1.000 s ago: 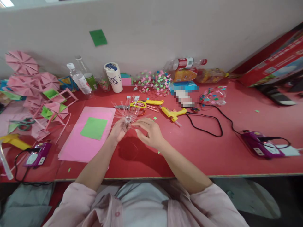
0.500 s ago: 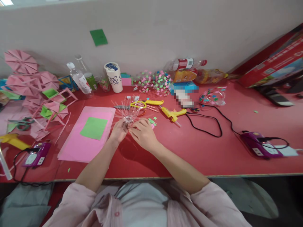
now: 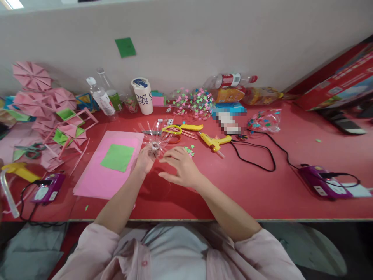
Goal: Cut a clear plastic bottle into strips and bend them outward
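Observation:
My left hand (image 3: 145,160) is closed around the neck of a clear plastic bottle top (image 3: 153,146) cut into thin strips that fan outward. My right hand (image 3: 180,167) hovers just to its right, fingers loosely together and extended toward the strips; I cannot see anything in it. A few small paper stars (image 3: 189,149) lie on the red table (image 3: 247,190) beside my right hand. Yellow-handled scissors (image 3: 177,128) and a yellow glue gun (image 3: 214,140) lie just beyond the hands.
A pink sheet with a green square (image 3: 116,157) lies left of my hands. Pink folded paper pieces (image 3: 43,105), bottles (image 3: 100,97), a white cup (image 3: 142,95) and a star-covered bottle (image 3: 192,102) line the back. Purple power boxes (image 3: 322,182) with black cords sit at both sides.
My right hand came in to touch the strips half a second ago and has now drawn back slightly to the right. The left hand keeps hold of the bottle top.

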A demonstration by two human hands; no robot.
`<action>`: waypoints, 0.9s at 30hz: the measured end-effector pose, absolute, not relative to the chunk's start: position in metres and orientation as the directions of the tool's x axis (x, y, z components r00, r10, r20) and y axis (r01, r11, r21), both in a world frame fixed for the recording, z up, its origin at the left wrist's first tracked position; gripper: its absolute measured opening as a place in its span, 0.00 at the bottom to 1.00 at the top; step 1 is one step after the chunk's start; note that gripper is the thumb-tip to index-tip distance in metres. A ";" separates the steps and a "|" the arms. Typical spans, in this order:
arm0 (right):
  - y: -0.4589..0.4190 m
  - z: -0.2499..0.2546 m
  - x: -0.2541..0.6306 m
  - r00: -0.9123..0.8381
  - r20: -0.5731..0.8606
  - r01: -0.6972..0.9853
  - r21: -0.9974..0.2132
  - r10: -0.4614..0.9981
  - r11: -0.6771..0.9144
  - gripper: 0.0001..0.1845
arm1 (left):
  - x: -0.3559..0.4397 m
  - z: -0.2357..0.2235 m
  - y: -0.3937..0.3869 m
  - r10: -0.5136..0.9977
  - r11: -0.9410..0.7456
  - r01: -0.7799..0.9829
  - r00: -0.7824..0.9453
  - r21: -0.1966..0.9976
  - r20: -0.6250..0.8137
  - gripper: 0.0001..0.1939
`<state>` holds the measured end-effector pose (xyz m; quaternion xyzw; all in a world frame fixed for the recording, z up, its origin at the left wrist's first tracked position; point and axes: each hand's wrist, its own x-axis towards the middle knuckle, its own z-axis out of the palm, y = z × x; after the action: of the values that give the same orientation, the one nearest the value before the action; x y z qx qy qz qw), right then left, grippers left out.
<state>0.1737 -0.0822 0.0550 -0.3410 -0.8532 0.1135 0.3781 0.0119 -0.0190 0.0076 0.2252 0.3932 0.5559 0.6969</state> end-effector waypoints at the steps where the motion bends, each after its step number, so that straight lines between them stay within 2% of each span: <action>1: -0.082 0.059 0.176 -0.464 0.580 0.449 -0.498 0.669 0.742 0.14 | 0.011 0.008 -0.018 0.953 0.275 -0.605 0.066 0.747 -0.297 0.08; 4: -0.078 0.063 0.182 -0.283 0.576 0.409 -0.650 0.766 0.640 0.12 | 0.011 0.007 -0.017 0.953 0.267 -0.634 0.061 0.726 -0.297 0.10; 7: -0.073 0.059 0.183 -0.187 0.555 0.455 -0.682 0.810 0.572 0.10 | 0.014 0.006 -0.019 0.948 0.289 -0.630 0.084 0.721 -0.306 0.10; 13: -0.072 0.050 0.179 -0.175 0.441 0.526 -0.714 0.880 0.462 0.07 | 0.019 0.004 -0.025 0.957 0.271 -0.603 0.088 0.750 -0.275 0.05; 21: -0.073 0.051 0.177 -0.163 0.391 0.509 -0.753 0.906 0.417 0.07 | 0.020 0.001 -0.026 0.969 0.239 -0.584 0.090 0.776 -0.230 0.01; 27: -0.071 0.049 0.177 -0.125 0.349 0.484 -0.796 0.929 0.364 0.06 | 0.018 -0.003 -0.025 0.970 0.236 -0.570 0.085 0.787 -0.229 0.06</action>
<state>0.1775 -0.0706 0.0491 -0.5016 -0.7042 0.2578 0.4313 0.0185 -0.0251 -0.0032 0.2630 0.3799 0.5594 0.6881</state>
